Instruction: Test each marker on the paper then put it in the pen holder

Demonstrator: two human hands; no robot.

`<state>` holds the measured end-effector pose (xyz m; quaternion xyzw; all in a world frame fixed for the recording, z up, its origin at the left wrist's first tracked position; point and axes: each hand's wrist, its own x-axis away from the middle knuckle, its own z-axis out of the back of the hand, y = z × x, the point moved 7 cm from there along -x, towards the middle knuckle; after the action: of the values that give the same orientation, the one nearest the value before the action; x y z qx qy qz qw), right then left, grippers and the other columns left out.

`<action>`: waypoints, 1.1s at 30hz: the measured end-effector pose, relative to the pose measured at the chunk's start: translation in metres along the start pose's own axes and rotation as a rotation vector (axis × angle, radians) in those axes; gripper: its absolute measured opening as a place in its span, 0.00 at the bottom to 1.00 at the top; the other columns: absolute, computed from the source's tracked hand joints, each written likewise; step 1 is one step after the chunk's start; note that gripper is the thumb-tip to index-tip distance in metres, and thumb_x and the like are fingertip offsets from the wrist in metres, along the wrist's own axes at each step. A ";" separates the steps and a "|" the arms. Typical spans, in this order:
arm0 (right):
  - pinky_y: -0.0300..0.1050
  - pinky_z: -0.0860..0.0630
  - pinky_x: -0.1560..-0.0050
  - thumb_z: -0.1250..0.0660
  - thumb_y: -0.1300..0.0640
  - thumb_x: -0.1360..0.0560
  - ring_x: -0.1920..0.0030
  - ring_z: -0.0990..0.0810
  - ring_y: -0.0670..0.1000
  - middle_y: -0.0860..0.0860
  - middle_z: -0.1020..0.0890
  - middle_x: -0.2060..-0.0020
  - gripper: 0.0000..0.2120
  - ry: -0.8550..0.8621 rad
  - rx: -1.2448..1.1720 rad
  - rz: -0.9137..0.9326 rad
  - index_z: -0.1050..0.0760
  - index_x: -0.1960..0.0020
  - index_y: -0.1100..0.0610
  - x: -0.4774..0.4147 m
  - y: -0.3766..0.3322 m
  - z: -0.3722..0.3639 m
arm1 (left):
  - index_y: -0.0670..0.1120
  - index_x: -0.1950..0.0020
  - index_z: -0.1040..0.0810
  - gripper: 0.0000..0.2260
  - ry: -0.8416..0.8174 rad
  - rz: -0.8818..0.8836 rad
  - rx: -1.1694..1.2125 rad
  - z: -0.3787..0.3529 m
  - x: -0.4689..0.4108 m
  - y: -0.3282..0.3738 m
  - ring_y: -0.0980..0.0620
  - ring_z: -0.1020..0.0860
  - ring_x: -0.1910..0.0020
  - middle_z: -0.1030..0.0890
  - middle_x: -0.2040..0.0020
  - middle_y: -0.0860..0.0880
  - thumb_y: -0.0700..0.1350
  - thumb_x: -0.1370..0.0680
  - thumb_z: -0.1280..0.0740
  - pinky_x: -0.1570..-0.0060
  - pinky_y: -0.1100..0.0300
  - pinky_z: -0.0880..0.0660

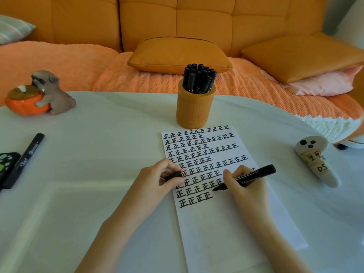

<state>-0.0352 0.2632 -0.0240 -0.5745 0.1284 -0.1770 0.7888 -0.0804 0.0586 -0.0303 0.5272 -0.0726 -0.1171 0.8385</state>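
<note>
around: dog figurine [53, 93], spare marker [23, 160] left, controller [315, 162] right | orange pen holder [194, 111]: packed with black markers [199, 79] | left hand [157, 180] pinches cap [173, 176]; right hand [242, 186] grips open marker [254, 175], tip on paper [226, 223]

Soft, even daylight fills the scene, leaving only faint, blurred-edged shadows under the left hand [155, 180] and right hand [243, 189] and at the foot of the pen holder [194, 111]. A pale sheen streaks the glossy white worktop [88, 164] at lower left, and the surface takes a cool greenish cast. The wide lens bows the worktop's far edge and the sofa [147, 20] behind it, and detail turns soft and smeared toward the corners while the centre stays fairly crisp.
</note>
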 end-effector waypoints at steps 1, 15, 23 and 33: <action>0.30 0.40 0.76 0.33 0.62 0.25 0.79 0.34 0.41 0.42 0.26 0.82 0.16 -0.001 -0.003 0.001 0.33 0.70 0.62 0.000 -0.001 0.000 | 0.52 0.52 0.21 0.07 0.000 0.002 0.003 0.000 0.000 0.000 0.67 0.21 0.54 0.18 0.55 0.59 0.45 0.28 0.28 0.53 0.76 0.29; 0.32 0.43 0.77 0.33 0.62 0.26 0.78 0.39 0.44 0.43 0.32 0.82 0.16 0.029 0.016 0.003 0.35 0.69 0.61 -0.001 0.002 0.002 | 0.51 0.52 0.21 0.06 -0.001 0.012 0.015 0.000 0.000 -0.002 0.66 0.21 0.54 0.17 0.55 0.58 0.44 0.28 0.28 0.52 0.74 0.28; 0.32 0.44 0.77 0.33 0.62 0.26 0.78 0.41 0.44 0.43 0.35 0.81 0.16 0.027 0.008 0.004 0.36 0.69 0.61 -0.002 0.005 0.004 | 0.52 0.52 0.21 0.06 -0.007 0.012 0.010 0.000 0.000 -0.002 0.66 0.21 0.54 0.17 0.55 0.58 0.45 0.28 0.28 0.51 0.74 0.28; 0.30 0.42 0.78 0.34 0.64 0.26 0.80 0.37 0.42 0.43 0.31 0.83 0.16 -0.011 0.026 0.010 0.35 0.70 0.62 0.000 0.000 0.000 | 0.52 0.52 0.21 0.06 -0.008 0.021 0.009 -0.001 -0.001 -0.004 0.66 0.21 0.54 0.17 0.55 0.58 0.45 0.28 0.28 0.52 0.74 0.28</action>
<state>-0.0354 0.2637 -0.0241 -0.5646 0.1246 -0.1715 0.7977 -0.0815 0.0577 -0.0342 0.5297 -0.0819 -0.1100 0.8370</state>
